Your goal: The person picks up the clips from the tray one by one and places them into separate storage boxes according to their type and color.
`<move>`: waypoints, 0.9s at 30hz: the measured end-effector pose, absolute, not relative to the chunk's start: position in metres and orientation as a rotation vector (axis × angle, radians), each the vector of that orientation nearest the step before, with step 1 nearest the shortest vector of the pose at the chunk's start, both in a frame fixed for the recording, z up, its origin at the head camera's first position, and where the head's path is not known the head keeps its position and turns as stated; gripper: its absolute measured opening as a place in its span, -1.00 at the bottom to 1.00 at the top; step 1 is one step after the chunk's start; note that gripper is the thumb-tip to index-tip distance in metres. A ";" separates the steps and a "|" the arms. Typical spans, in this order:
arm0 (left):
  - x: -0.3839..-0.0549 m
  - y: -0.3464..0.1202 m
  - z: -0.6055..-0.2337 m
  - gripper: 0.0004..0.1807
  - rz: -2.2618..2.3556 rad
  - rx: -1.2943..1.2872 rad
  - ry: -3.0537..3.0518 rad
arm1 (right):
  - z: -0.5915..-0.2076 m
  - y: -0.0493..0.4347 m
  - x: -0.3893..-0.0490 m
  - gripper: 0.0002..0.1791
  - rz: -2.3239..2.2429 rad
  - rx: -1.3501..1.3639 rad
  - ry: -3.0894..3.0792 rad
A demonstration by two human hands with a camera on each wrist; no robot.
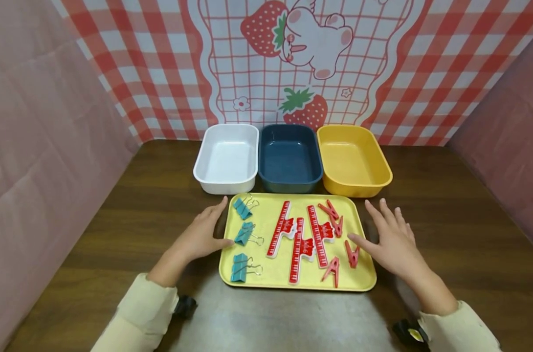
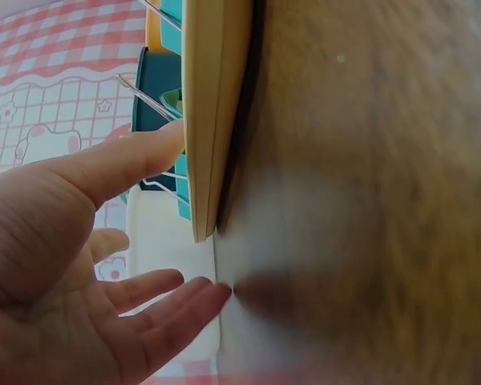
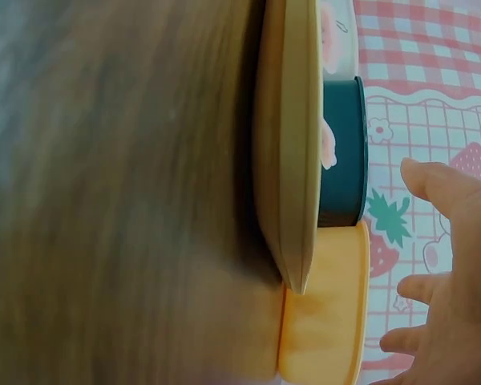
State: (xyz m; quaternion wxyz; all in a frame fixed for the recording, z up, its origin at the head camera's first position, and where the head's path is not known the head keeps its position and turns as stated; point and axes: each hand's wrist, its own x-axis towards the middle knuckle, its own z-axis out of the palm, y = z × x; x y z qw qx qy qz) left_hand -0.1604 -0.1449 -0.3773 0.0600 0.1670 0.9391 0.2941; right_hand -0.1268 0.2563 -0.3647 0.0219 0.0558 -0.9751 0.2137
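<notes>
A person's left hand (image 1: 200, 234) and right hand (image 1: 391, 247) flank a pale yellow, rounded rectangular tray (image 1: 273, 275) on a brown wood-grain table (image 1: 130, 220). The left hand's fingers are apart, the thumb at the tray's left rim beside three teal metal binder clips (image 1: 243, 233) with wire handles. The right hand's fingers are also spread apart, the thumb above the right edge, near four coral-red clothespins (image 1: 352, 255). Between these groups, three long red-and-white ruler-shaped clips (image 1: 296, 259) lie slanted on the tray. Just behind it, side by side from left to right, stand a white, a dark blue and a yellow rounded rectangular bin (image 1: 356, 190), before a red-and-white checked cloth (image 1: 165, 88) with strawberries.
</notes>
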 end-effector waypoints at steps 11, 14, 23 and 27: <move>-0.166 -0.144 -0.380 0.16 1.119 0.414 2.671 | -0.364 0.248 -0.127 0.03 0.685 0.173 -3.049; -0.168 -0.144 -0.382 0.16 1.170 0.429 2.622 | -0.365 0.247 -0.127 0.04 0.682 0.164 -3.058; -0.172 -0.145 -0.385 0.03 1.257 0.425 2.505 | -0.362 0.242 -0.128 0.06 0.686 0.164 -3.066; -0.172 -0.147 -0.386 -0.08 1.316 0.365 2.450 | -0.361 0.238 -0.128 0.06 0.697 0.170 -3.060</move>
